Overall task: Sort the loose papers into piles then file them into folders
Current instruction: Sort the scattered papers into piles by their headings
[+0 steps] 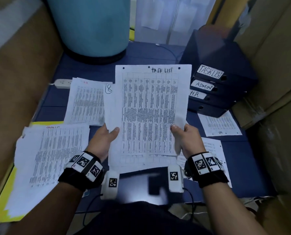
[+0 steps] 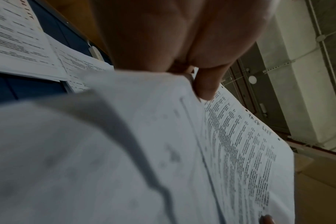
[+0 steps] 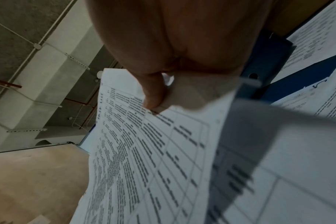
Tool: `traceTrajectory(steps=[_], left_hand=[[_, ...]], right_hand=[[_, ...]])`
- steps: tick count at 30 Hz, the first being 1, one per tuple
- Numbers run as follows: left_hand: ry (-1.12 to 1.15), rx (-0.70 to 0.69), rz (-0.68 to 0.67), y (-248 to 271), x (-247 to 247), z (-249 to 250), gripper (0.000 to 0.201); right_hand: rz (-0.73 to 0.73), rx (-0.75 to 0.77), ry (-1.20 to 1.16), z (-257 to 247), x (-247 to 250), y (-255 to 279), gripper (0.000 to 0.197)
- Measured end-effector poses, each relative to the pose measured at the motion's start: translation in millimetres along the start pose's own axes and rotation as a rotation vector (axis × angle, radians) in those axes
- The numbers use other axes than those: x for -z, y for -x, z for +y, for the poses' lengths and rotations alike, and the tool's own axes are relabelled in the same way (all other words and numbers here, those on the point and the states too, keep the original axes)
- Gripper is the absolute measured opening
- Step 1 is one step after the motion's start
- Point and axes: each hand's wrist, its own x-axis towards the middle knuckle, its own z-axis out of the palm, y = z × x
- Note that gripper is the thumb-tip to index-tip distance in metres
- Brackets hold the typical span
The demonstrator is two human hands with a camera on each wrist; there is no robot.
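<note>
I hold a bundle of printed sheets above the blue table; the top sheet (image 1: 149, 112) is headed "TASK LIST". My left hand (image 1: 107, 138) pinches the bundle's left edge, thumb (image 2: 205, 86) on top. My right hand (image 1: 183, 134) pinches the right edge of the top sheet (image 3: 148, 151), thumb (image 3: 153, 92) on its face. A sheet marked "8" (image 1: 109, 92) peeks out behind. Piles lie on the table: a "TASK LIST" pile (image 1: 53, 158) at the left on a yellow folder (image 1: 5, 197), an "H.R." pile (image 1: 85, 102) behind it. Dark binders labelled TASKLIST (image 1: 211, 72), ADMIN (image 1: 203, 85) and H.R. (image 1: 196, 94) are stacked at the right.
More sheets (image 1: 221, 123) lie at the right by the binders and under my right wrist (image 1: 214, 150). A blue barrel (image 1: 94, 26) stands at the back, a power strip (image 1: 63, 83) at the left. Cardboard walls (image 1: 14, 73) close in both sides.
</note>
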Motion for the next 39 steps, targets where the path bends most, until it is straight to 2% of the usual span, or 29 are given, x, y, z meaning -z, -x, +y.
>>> traceTrajectory(steps=[4,7,9,14,17,21,27,30,31,35,39], left_hand=[[0.050,-0.018,0.013,-7,5,-1,0.030],[0.105,-0.011,0.040,-15,5,0,0.028],[0.125,-0.025,0.048,-21,6,1,0.027],[0.178,-0.043,0.077,-40,12,8,0.031],[0.193,-0.046,0.090,-50,14,13,0.033],[0.200,-0.055,0.103,-56,16,14,0.033],[0.213,-0.055,0.113,-55,16,12,0.036],[0.198,-0.053,0.091,-53,13,10,0.036],[0.192,-0.053,0.079,-51,11,10,0.035],[0.145,-0.085,0.029,-48,10,11,0.036],[0.150,-0.071,0.050,-49,10,11,0.035]], right_hand=[[0.020,0.017,0.055,-2,-5,-6,0.033],[0.070,0.044,0.094,-1,-5,-15,0.032],[0.144,0.048,0.090,-2,-3,-22,0.032],[0.433,-0.001,-0.099,-6,24,-38,0.019],[0.473,-0.006,-0.178,-1,37,-47,0.020],[0.373,0.002,-0.248,2,28,-53,0.022],[0.090,0.013,-0.153,-1,0,-45,0.020],[-0.001,-0.001,-0.070,5,-12,-40,0.043],[-0.021,-0.006,-0.048,5,-14,-37,0.042],[-0.025,0.017,-0.025,4,-15,-33,0.014],[-0.034,0.058,-0.039,3,-12,-33,0.014]])
